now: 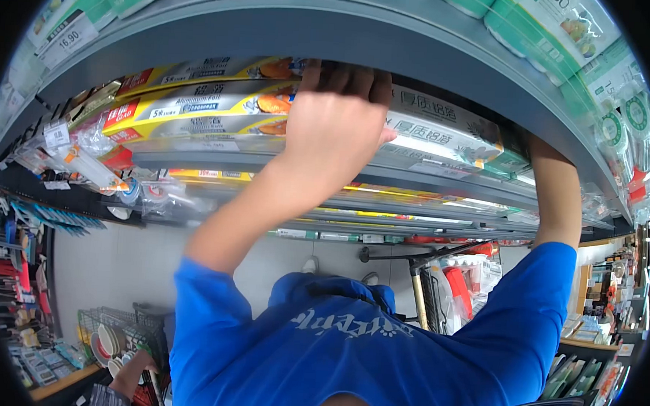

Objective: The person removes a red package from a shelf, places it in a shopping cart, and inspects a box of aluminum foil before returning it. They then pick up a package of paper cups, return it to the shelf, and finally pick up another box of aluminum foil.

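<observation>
My left hand (336,130) reaches onto a shelf of aluminum foil boxes. Its back faces me, the fingers stretch slightly apart over the box tops, and the tips are lost in shadow. The thumb lies in front of the silver foil box (446,136). Left of the hand, a yellow-and-grey aluminum foil box (198,101) lies lengthwise, with another yellow foil box (207,70) above and behind it. My right forearm (557,189) goes up under the upper shelf's edge at the right end of the silver boxes; that hand is hidden.
The grey upper shelf (333,38) overhangs both hands and carries green-and-white packs (551,27). Bagged goods (96,158) hang at left. Below are more shelf levels, a cart with a red item (458,291), and another person's arm (132,373) near a basket (120,321).
</observation>
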Motion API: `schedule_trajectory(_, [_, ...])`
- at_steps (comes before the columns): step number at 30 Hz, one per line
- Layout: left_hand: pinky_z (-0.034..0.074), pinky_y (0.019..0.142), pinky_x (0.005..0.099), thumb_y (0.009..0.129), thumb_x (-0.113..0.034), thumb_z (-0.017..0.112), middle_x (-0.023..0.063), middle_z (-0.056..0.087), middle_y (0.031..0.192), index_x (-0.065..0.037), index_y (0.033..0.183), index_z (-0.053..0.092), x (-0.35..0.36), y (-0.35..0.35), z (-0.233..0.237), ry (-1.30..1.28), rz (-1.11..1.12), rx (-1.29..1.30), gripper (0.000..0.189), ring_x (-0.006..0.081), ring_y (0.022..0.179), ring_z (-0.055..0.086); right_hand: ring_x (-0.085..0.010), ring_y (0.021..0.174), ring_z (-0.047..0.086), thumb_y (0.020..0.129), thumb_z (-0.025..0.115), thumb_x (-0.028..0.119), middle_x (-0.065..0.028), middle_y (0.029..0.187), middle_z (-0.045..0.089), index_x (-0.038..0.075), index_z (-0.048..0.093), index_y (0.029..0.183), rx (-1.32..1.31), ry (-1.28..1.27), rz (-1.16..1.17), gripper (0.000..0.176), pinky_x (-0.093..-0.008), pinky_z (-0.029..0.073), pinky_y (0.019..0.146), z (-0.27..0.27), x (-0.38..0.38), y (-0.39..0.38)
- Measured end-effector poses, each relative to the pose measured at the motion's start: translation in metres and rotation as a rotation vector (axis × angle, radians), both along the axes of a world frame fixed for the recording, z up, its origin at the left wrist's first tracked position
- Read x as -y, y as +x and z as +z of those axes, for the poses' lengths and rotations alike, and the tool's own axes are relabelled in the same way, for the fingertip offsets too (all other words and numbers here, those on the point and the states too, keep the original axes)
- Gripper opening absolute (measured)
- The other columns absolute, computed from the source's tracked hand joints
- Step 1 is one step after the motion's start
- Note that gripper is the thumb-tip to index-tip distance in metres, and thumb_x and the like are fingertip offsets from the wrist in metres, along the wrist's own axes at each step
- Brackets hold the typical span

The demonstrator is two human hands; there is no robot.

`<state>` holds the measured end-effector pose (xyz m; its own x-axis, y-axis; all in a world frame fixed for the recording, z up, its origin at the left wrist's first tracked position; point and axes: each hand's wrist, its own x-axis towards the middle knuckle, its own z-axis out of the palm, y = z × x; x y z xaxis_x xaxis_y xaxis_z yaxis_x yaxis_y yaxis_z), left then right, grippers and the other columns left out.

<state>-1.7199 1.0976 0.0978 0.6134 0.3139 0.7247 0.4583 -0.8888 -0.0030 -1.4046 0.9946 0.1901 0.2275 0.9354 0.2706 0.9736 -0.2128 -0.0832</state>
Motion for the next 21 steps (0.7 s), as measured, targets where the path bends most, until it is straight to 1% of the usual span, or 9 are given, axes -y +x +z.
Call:
schedule_trajectory(2, [0.042, 0.103, 0.0486, 0.062, -0.042, 0.084, 0.0085, 0.067, 0.107, -0.003, 0.110, 0.070, -0.001, 0.001, -0.001, 0.013, 0.003, 0.002, 0.063, 0.0260, 0.108, 0.062, -0.0276, 0.114, 0.055, 0.081, 0.077, 0.047, -0.0160, 0.125, 0.057, 0.008, 0.052, 0.129, 0.004, -0.001, -0.001, 0.067, -0.0389, 0.045, 0.099, 0.001, 0.002, 0.001])
schedule_trajectory(5, [0.041, 0.104, 0.0497, 0.064, -0.042, 0.083, 0.0089, 0.065, 0.114, -0.005, 0.117, 0.067, 0.000, 0.001, 0.000, 0.037, 0.006, -0.018, 0.066, 0.0259, 0.115, 0.059, -0.0278, 0.115, 0.055, 0.081, 0.077, 0.047, -0.0164, 0.126, 0.056, 0.008, 0.051, 0.130, 0.014, -0.005, 0.022, 0.068, -0.0391, 0.045, 0.100, 0.004, 0.001, 0.002])
schedule_trajectory(8, [0.040, 0.106, 0.0505, 0.068, -0.041, 0.082, 0.0097, 0.062, 0.120, -0.007, 0.127, 0.062, 0.003, -0.002, 0.007, 0.063, -0.038, 0.020, 0.071, 0.0255, 0.120, 0.055, -0.0280, 0.116, 0.054, 0.081, 0.077, 0.047, -0.0168, 0.127, 0.056, 0.008, 0.049, 0.132, 0.027, -0.026, 0.054, 0.070, -0.0392, 0.045, 0.101, 0.003, -0.003, -0.001])
schedule_trajectory(11, [0.039, 0.107, 0.0468, 0.075, -0.041, 0.077, 0.0083, 0.057, 0.131, -0.007, 0.133, 0.059, 0.005, -0.003, 0.008, 0.052, -0.001, -0.048, 0.070, 0.0256, 0.126, 0.053, -0.0282, 0.117, 0.053, 0.081, 0.077, 0.047, -0.0171, 0.128, 0.055, 0.008, 0.048, 0.133, 0.028, -0.060, 0.087, 0.071, -0.0394, 0.044, 0.101, 0.002, -0.012, -0.010])
schedule_trajectory(14, [0.039, 0.109, 0.0456, 0.076, -0.041, 0.076, 0.0092, 0.060, 0.130, -0.005, 0.134, 0.058, 0.003, 0.000, 0.004, 0.045, 0.009, -0.064, 0.070, 0.0274, 0.124, 0.055, -0.0285, 0.118, 0.053, 0.081, 0.077, 0.046, -0.0175, 0.130, 0.054, 0.008, 0.047, 0.134, 0.034, -0.089, 0.111, 0.073, -0.0395, 0.044, 0.102, 0.001, -0.018, -0.017])
schedule_trajectory(21, [0.045, 0.105, 0.0438, 0.074, -0.040, 0.077, 0.0136, 0.063, 0.128, -0.003, 0.130, 0.059, 0.002, 0.002, 0.004, 0.043, -0.001, -0.069, 0.069, 0.0317, 0.118, 0.060, -0.0290, 0.121, 0.051, 0.080, 0.078, 0.046, -0.0183, 0.132, 0.052, 0.008, 0.044, 0.137, 0.027, -0.080, 0.131, 0.076, -0.0399, 0.043, 0.103, 0.005, -0.023, -0.019])
